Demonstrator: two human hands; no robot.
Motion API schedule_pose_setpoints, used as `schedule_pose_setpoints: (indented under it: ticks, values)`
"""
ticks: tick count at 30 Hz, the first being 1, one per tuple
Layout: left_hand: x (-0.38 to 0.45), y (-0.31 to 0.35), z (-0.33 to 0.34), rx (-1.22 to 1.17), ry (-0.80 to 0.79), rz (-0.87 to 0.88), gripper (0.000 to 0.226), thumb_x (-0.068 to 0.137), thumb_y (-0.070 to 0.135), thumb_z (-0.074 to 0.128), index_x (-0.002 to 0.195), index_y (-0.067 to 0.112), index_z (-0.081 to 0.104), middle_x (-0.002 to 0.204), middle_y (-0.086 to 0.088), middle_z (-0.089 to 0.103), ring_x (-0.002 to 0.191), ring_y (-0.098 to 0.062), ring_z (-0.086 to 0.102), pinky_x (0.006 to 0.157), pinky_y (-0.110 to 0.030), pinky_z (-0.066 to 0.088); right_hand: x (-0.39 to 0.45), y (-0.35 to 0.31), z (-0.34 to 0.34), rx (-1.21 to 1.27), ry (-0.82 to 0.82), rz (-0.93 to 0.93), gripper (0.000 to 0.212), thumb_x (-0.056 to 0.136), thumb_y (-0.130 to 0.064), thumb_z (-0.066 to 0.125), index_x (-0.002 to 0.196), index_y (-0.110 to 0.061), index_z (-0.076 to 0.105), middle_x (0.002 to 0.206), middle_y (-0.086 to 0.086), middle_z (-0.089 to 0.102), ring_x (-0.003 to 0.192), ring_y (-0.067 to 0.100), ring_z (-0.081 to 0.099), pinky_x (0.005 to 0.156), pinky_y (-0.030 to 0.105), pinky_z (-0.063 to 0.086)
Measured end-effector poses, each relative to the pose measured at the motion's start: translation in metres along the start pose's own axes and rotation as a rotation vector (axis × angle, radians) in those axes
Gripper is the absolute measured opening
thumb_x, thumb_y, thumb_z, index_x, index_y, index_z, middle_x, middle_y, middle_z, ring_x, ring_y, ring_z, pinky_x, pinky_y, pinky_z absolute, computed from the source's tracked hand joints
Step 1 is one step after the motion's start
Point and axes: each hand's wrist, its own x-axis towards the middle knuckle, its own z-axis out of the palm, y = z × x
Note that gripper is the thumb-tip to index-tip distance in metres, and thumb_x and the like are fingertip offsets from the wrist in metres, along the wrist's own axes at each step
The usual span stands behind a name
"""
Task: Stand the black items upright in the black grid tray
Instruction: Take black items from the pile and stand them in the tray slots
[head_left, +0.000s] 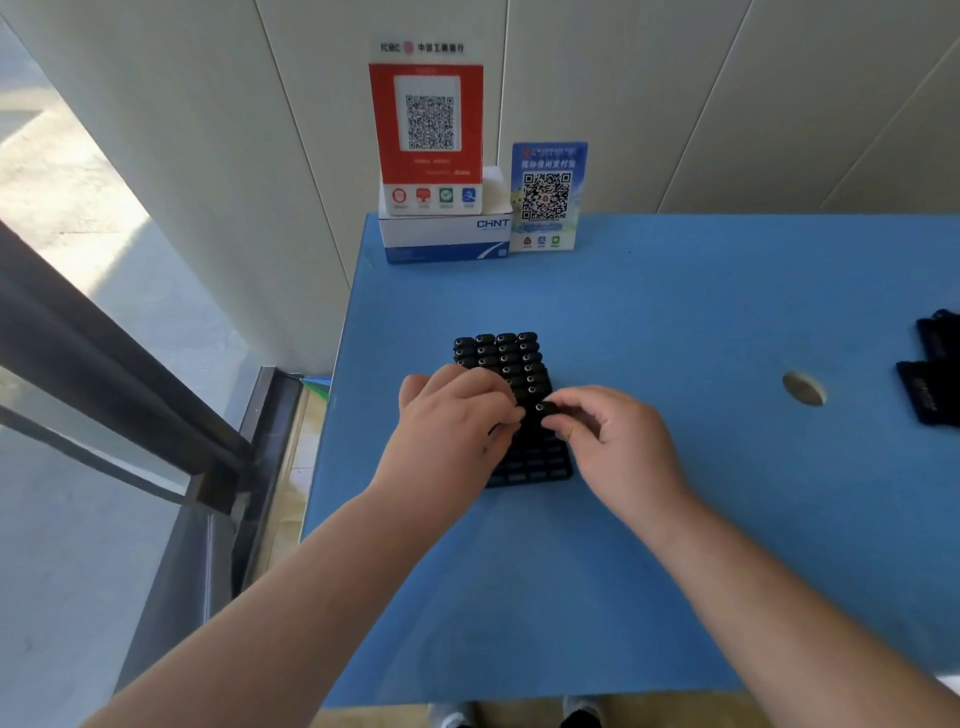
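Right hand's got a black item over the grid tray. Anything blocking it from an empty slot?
Nothing visible. The right hand pinches the black item directly above the black grid tray; open slots lie just beneath. The left hand covers the tray's left side, beside that path.

Looks like a small shop or service counter. Two QR payment signs, a red one (427, 136) and a blue one (548, 196), stand at the far edge of a blue table (675, 312) against a white panelled wall (675, 104). White CHNT box (444, 236) under the red sign. Glass window (78, 260) at left.
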Motion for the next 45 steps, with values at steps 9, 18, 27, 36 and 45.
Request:
schedule_pose_setpoints:
  ticks: [9,18,27,36,45]
  values:
    - [-0.001,0.001,-0.004,-0.068,-0.038,-0.059,0.024,0.082,0.024,0.075,0.105,0.027,0.071,0.103,0.012,0.065,0.1,-0.013,0.053,0.084,-0.028,0.029,-0.008,-0.003,0.001,0.006,0.03,0.053,0.018,0.088,-0.01,0.074,0.102,-0.021,0.075,0.089,-0.024,0.069,0.087,-0.006,0.066,0.078,0.009,0.05]
    - [0.001,0.027,-0.008,-0.072,-0.072,0.077,0.029,0.083,0.021,0.074,0.112,0.02,0.069,0.107,0.007,0.063,0.102,-0.015,0.052,0.095,-0.025,0.041,-0.037,0.009,-0.029,-0.132,0.153,0.123,0.028,0.088,-0.013,0.073,0.115,-0.018,0.068,0.101,-0.013,0.065,0.094,0.004,0.065,0.083,0.027,0.057]
    - [0.017,0.104,0.022,0.049,-0.307,0.228,0.044,0.081,0.034,0.07,0.122,0.019,0.064,0.116,0.004,0.061,0.109,-0.023,0.058,0.093,-0.038,0.051,-0.095,0.028,-0.13,-0.426,0.275,0.248,0.029,0.091,-0.025,0.07,0.118,-0.019,0.067,0.107,-0.012,0.06,0.1,0.008,0.059,0.091,0.032,0.052]
    - [0.015,0.218,0.071,0.03,-0.41,0.361,0.048,0.087,0.038,0.061,0.133,0.021,0.056,0.131,0.003,0.055,0.124,-0.022,0.049,0.103,-0.037,0.041,-0.178,0.063,-0.221,-0.653,0.316,0.424,0.039,0.088,-0.03,0.071,0.125,-0.018,0.064,0.12,-0.003,0.063,0.114,0.021,0.058,0.094,0.032,0.046]
    - [0.004,0.333,0.116,0.016,-0.441,0.355,0.052,0.094,0.044,0.051,0.143,0.025,0.044,0.142,0.007,0.044,0.133,-0.017,0.038,0.111,-0.031,0.033,-0.243,0.103,-0.309,-0.675,0.267,0.486,0.046,0.092,-0.037,0.065,0.134,-0.023,0.056,0.128,-0.008,0.055,0.122,0.016,0.051,0.099,0.03,0.045]
